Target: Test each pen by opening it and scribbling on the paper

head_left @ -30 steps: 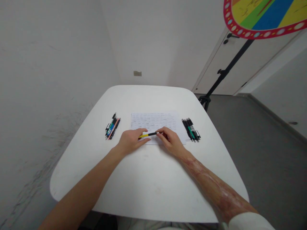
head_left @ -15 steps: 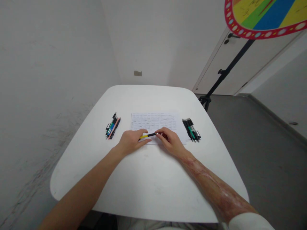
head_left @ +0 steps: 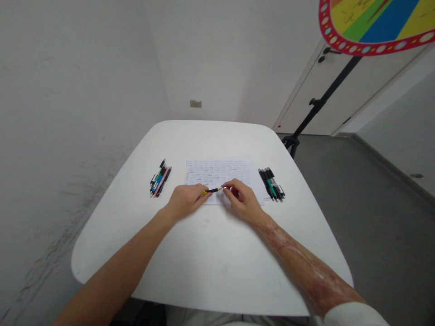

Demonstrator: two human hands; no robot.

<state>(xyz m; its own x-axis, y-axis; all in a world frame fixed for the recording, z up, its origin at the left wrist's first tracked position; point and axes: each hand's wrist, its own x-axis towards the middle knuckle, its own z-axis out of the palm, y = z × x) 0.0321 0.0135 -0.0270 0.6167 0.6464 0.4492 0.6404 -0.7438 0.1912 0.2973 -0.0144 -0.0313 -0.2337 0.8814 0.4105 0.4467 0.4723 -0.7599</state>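
A yellow and black pen (head_left: pixel 213 190) is held between my two hands, above the lower part of a sheet of paper (head_left: pixel 217 170) covered in handwriting. My left hand (head_left: pixel 186 200) is closed round its yellow end, which is mostly hidden by the thumb and fingers. At the other end, the thumb and fingertips of my right hand (head_left: pixel 242 199) pinch the small silver tip. Whether that tip is still joined to the barrel is too small to tell.
On the white table (head_left: pixel 204 258), several pens (head_left: pixel 159 181) lie to the left of the paper and several more pens (head_left: pixel 271 184) to its right. A colourful wheel (head_left: pixel 377 27) on a black stand (head_left: pixel 319 104) rises beyond the table's right side.
My left thumb and fingers have closed on the yellow part of the pen, where they were spread apart around it before. My right hand keeps its pinch and has shifted very slightly right.
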